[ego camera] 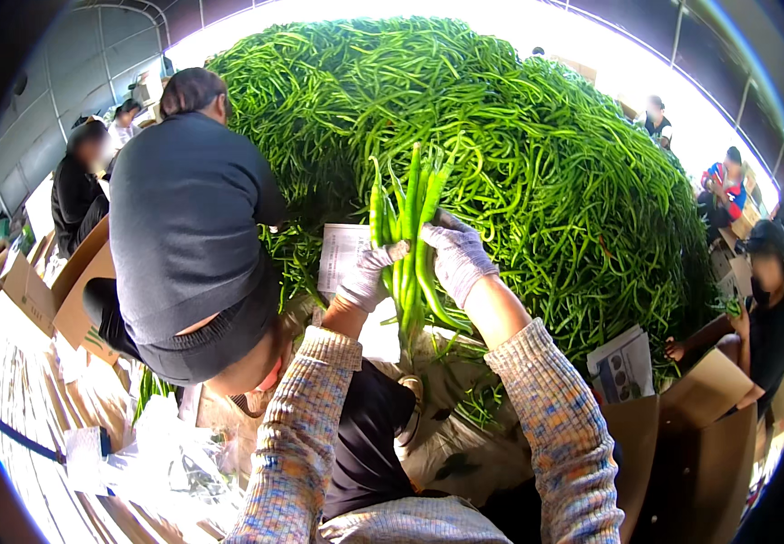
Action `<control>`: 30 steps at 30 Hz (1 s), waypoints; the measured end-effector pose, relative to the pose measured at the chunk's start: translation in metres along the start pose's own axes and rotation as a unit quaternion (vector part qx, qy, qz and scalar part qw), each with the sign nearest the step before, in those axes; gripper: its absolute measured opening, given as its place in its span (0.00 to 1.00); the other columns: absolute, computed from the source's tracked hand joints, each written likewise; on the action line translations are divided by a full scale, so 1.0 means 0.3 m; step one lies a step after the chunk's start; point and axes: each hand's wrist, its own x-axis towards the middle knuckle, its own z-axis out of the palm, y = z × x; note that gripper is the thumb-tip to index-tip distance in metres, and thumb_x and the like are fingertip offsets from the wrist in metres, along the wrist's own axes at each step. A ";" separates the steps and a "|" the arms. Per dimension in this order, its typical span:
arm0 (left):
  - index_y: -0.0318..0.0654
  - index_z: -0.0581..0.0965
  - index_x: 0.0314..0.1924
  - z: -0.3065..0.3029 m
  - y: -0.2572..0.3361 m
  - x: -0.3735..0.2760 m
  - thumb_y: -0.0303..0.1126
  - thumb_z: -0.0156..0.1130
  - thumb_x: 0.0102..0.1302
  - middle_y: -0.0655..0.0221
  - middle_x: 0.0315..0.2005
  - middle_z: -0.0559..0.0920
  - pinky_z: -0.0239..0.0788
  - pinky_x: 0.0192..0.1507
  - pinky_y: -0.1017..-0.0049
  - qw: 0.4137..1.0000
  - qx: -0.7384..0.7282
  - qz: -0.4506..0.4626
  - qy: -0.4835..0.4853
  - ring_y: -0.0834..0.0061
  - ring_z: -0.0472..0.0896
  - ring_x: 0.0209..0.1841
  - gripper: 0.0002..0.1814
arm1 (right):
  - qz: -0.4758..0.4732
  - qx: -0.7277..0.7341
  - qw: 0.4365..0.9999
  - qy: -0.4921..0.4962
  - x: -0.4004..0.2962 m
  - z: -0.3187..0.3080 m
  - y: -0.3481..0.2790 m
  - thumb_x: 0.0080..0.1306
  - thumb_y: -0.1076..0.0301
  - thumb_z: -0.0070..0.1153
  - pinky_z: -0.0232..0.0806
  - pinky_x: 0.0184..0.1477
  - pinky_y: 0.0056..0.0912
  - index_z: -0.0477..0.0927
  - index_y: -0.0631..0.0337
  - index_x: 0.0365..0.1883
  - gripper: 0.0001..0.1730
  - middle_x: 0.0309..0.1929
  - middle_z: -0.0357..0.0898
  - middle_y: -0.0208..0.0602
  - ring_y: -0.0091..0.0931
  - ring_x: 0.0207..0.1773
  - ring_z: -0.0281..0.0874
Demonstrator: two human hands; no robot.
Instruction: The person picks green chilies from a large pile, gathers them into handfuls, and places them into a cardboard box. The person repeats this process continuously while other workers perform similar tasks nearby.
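Between my two gloved hands stands an upright bunch of long green chili peppers [409, 224]. My left hand [369, 273] grips the bunch around its lower half, thumb across the front. On the other side my right hand [458, 250] closes on a pepper at the bunch's edge, its fingertips partly hidden behind it. A large heap of green chili peppers [541, 177] rises just beyond both hands. Behind my left hand, a printed paper sheet [337, 255] leans at the foot of the heap.
A co-worker in a dark top [188, 204] sits close on my left. Cardboard boxes stand at left [92, 299] and right [698, 435], with a printed sheet [622, 367] beside the right one. Clear plastic bags [174, 455] lie lower left. Another person [769, 313] sits at far right.
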 end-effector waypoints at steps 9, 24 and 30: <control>0.25 0.73 0.43 0.026 0.020 0.010 0.33 0.57 0.60 0.67 0.26 0.77 0.66 0.28 0.77 0.991 -0.109 -0.054 -0.047 0.74 0.73 0.27 0.17 | 0.083 -0.024 0.993 0.075 -0.026 0.015 -0.117 0.59 0.65 0.55 0.69 0.23 0.30 0.72 0.62 0.32 0.10 0.24 0.74 0.40 0.29 0.20 0.72; 0.40 0.74 0.37 -0.040 -0.079 0.120 0.39 0.51 0.63 0.63 0.32 0.78 0.71 0.38 0.68 0.949 -0.219 -0.026 0.223 0.65 0.77 0.33 0.11 | -0.397 -0.647 0.651 0.015 -0.149 0.044 0.055 0.51 0.59 0.62 0.69 0.34 0.36 0.70 0.61 0.38 0.22 0.29 0.76 0.40 0.36 0.29 0.75; 0.45 0.73 0.35 -0.181 -0.134 0.187 0.43 0.51 0.63 0.66 0.29 0.78 0.70 0.35 0.69 0.963 -0.173 -0.089 0.185 0.70 0.76 0.32 0.11 | -0.239 -0.594 0.762 -0.094 -0.142 0.012 0.028 0.50 0.74 0.53 0.69 0.37 0.29 0.73 0.61 0.42 0.18 0.33 0.78 0.39 0.32 0.33 0.77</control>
